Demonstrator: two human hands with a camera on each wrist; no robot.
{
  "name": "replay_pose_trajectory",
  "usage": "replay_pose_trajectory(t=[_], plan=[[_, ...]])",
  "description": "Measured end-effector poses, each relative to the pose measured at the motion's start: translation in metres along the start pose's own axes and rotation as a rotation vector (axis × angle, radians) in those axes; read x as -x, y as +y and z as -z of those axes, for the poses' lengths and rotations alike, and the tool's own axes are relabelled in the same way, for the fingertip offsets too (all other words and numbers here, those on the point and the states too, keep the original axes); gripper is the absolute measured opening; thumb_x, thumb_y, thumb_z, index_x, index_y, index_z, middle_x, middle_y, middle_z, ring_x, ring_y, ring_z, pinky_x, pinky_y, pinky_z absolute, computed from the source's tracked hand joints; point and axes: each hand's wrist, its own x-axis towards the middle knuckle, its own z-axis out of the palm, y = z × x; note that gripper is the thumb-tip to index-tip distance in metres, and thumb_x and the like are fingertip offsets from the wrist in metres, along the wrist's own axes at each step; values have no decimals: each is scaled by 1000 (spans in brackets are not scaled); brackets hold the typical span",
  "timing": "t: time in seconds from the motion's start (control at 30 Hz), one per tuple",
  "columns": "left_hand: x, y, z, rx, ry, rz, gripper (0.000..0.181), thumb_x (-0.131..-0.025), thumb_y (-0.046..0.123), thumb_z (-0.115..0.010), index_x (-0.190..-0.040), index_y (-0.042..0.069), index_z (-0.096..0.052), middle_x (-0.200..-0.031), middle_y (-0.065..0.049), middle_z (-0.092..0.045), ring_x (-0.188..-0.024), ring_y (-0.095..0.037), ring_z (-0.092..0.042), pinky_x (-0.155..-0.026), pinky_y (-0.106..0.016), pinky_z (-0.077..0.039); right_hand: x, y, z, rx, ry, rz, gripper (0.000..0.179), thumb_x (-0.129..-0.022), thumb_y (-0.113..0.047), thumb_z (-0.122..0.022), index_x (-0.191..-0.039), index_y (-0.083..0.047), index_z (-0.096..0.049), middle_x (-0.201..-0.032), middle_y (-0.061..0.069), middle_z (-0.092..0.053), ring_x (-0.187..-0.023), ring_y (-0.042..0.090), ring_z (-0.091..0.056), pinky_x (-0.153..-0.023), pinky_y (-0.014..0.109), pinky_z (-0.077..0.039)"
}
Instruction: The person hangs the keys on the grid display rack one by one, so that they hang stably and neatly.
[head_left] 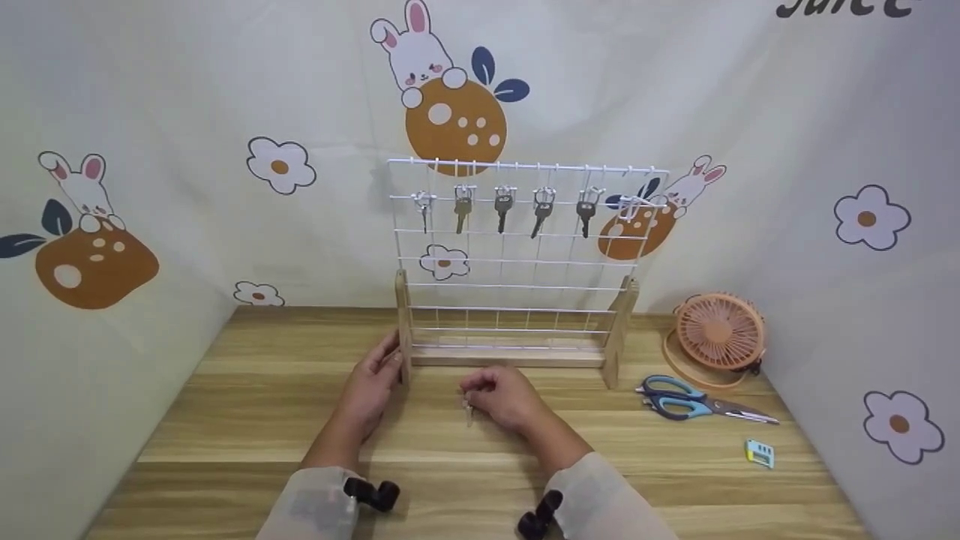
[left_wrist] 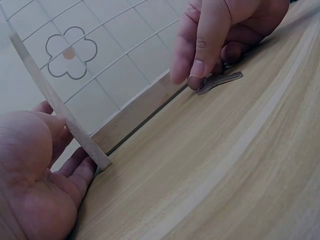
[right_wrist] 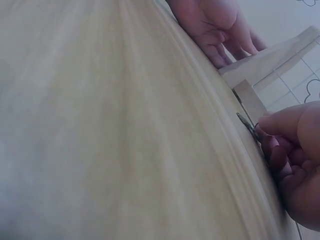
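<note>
My left hand [head_left: 367, 386] grips the lower left wooden leg [left_wrist: 55, 102] of a white wire grid rack [head_left: 517, 287]. My right hand [head_left: 506, 397] is low at the table in front of the rack and pinches a key [left_wrist: 219, 82] between thumb and fingers; the key's blade points away from the fingertips, close over the wood. Several other keys [head_left: 503, 210] hang in a row from white hooks on the upper part of the grid. At the right end of that row, a white hook [head_left: 634, 206] carries no key.
To the right of the rack stands an orange fan [head_left: 720, 332]. Blue-handled scissors [head_left: 686, 401] lie in front of it, and a small light-blue object [head_left: 760, 453] lies nearer the table's right edge. A printed cloth [head_left: 322, 97] hangs behind the wooden table [head_left: 225, 420].
</note>
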Motion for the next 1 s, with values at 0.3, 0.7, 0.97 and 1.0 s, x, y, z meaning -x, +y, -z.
replay_pose_trajectory(t=[0.3,0.7,0.97,1.0], plan=[[-1,-1,1,34,5,-22,53,-115,21,-50,-167,23,-40,-174,-3,-38,-162,-26,-35,-132,-46,-34,-2,-2,9,-306,60,-103,22,-98,-7,-75,-117,3,-79,-109,13,-82,-91,11,-74,-80,25,-62],[2,-2,2,32,19,-9,53,-114,21,-52,-165,26,-42,-174,-2,-39,-161,-26,-37,-131,-46,-36,16,-56,67,-541,273,6,22,-97,-2,-75,-118,4,-77,-105,7,-79,-96,15,-75,-89,33,-66],[0,-2,-1,35,6,-5,53,-114,21,-51,-166,25,-41,-174,-3,-38,-160,-27,-39,-131,-46,-36,44,-79,111,-599,376,102,13,-98,5,-71,-109,4,-78,-95,3,-79,-86,14,-73,-77,26,-64],[0,-2,-1,34,6,-6,53,-114,21,-51,-166,25,-41,-173,-3,-39,-160,-27,-39,-131,-46,-36,48,-82,118,-596,386,114,13,-98,5,-70,-108,2,-79,-94,2,-79,-85,14,-73,-77,25,-64]])
